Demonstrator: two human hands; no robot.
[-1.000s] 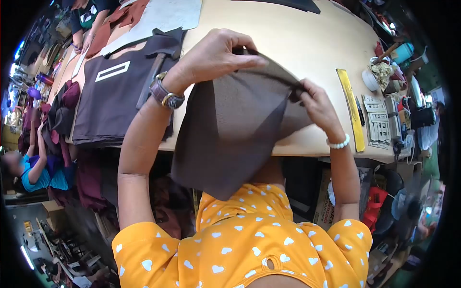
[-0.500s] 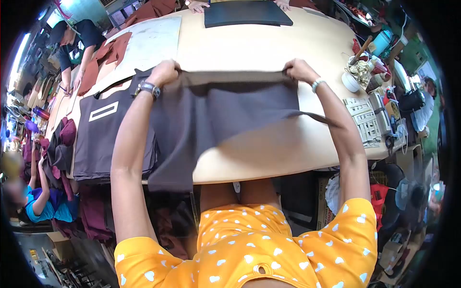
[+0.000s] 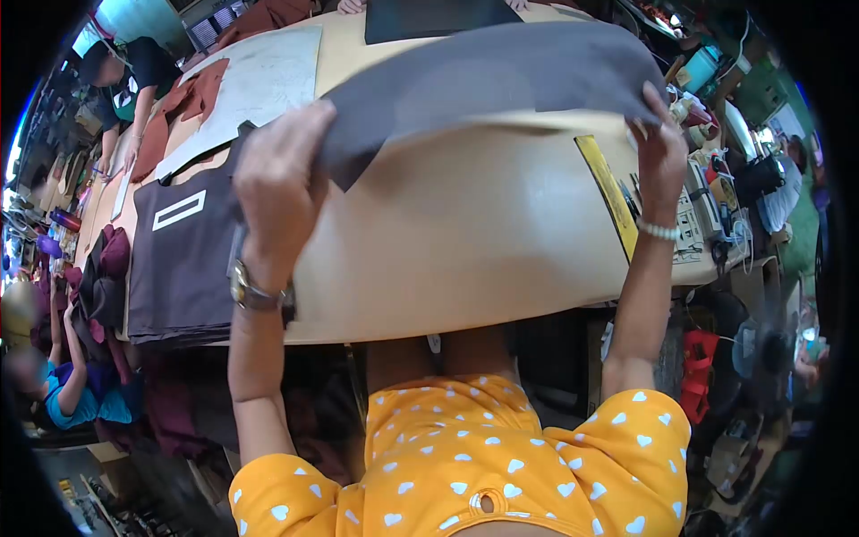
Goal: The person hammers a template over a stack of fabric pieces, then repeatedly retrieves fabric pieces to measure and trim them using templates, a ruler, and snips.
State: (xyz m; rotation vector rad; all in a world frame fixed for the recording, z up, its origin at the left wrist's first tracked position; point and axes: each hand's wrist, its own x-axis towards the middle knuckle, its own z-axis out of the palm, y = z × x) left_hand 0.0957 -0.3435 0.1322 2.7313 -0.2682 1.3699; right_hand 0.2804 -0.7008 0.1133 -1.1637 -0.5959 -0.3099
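Note:
A dark brown cloth (image 3: 483, 76) is stretched in the air above the table, its far part billowing away from me. My left hand (image 3: 284, 183) is closed on its left end, slightly blurred. At the right end, my right hand (image 3: 660, 148) pinches the cloth's corner. Left of my left hand lies a stack of dark cloth pieces (image 3: 179, 268) with a white rectangular frame (image 3: 179, 210) on top. A yellow ruler (image 3: 608, 197) rests on the table near my right wrist.
The pale table (image 3: 465, 259) spans the middle. A grey-white sheet (image 3: 268, 76) and rust-coloured pieces (image 3: 188, 107) lie at the back left. A dark panel (image 3: 434, 16) is at the far edge, with another person's hands beside it. Other people are at the left. Templates (image 3: 687, 234) lie right.
The cloth has swung up and away from hanging near me, uncovering the table's front. Both hands have stayed on it and are now raised nearer the camera and farther apart.

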